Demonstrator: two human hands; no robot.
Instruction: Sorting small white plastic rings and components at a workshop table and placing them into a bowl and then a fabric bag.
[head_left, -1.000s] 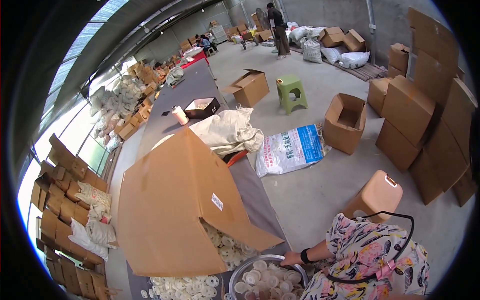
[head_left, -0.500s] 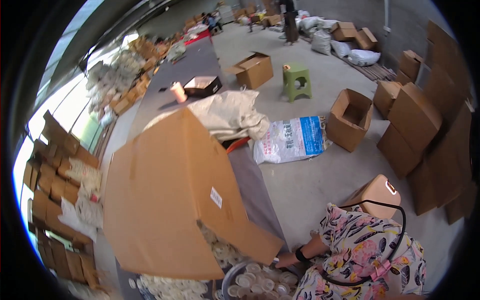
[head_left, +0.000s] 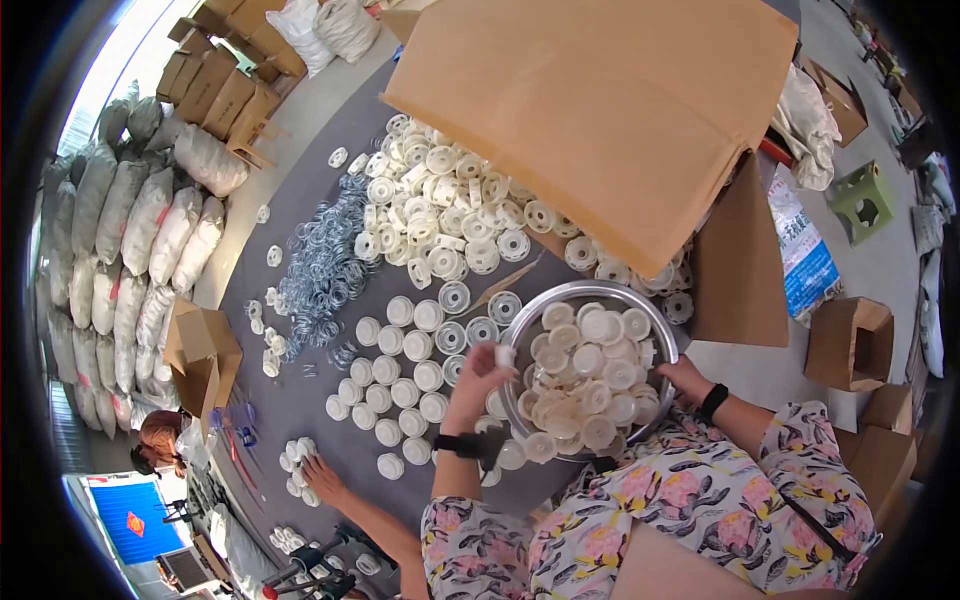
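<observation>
A round metal bowl (head_left: pixel 515 322) heaped with translucent white plastic caps (head_left: pixel 590 390) sits tilted in front of me. My right hand (head_left: pixel 683 378) grips its right rim. At the bowl's left rim, my left hand (head_left: pixel 478 388) is closed on a small white cap (head_left: pixel 505 356). Left of it, several round white plastic pieces (head_left: pixel 403 392) stand in loose rows, with open white rings (head_left: pixel 454 297) beyond them. Farther back spreads a pile of white plastic rings (head_left: pixel 440 190), beside a heap of metal springs (head_left: pixel 328 260).
A large cardboard box (head_left: pixel 610 110) lies over the ring pile on the dark table (head_left: pixel 290 400). A co-worker's hand (head_left: pixel 322 480) rests on white pieces at the left. Stacked sacks (head_left: pixel 130 230) line the left side; a green stool (head_left: pixel 862 203) stands on the right.
My view has swung down toward the table, so the bowl, rows of pieces and springs now show fully. My left hand has come into view holding a cap.
</observation>
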